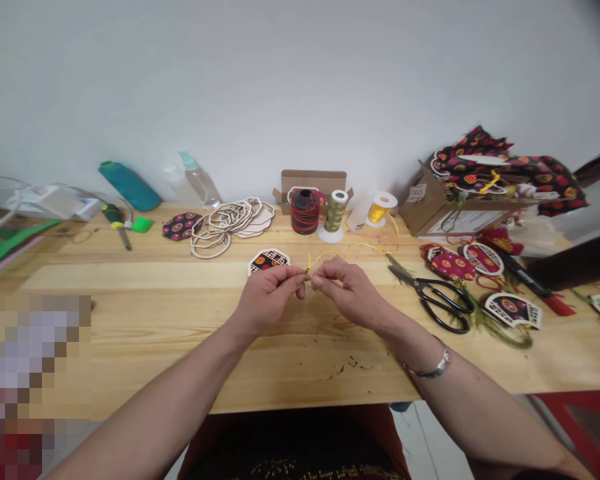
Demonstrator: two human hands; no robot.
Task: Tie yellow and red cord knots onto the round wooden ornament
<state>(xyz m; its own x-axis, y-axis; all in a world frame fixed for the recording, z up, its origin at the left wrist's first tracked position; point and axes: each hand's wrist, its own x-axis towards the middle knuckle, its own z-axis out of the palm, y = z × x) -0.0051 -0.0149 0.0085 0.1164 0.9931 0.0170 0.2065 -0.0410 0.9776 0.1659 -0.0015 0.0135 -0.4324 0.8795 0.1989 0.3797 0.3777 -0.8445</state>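
Note:
My left hand (pixel 275 291) and my right hand (pixel 347 288) meet over the middle of the table, thumbs and fingers pinched close together. Between them runs a thin yellow cord (pixel 330 252), which both hands grip near a small knot-like bit at the fingertips. The cord trails right and back toward a spool of yellow cord (pixel 379 212). Just behind my left hand lies a patterned ornament (pixel 269 260) with a pale wooden frame, partly covered by the fingers. Black-handled scissors (pixel 433 293) lie right of my right hand.
Wooden frames (pixel 233 223) are piled at the back left. A dark red thread spool (pixel 305 212) and an olive thread spool (pixel 336 213) stand at the back. On the right are finished-looking ornaments (pixel 513 310) with green tassels and a cardboard box (pixel 445 210) holding patterned cloth.

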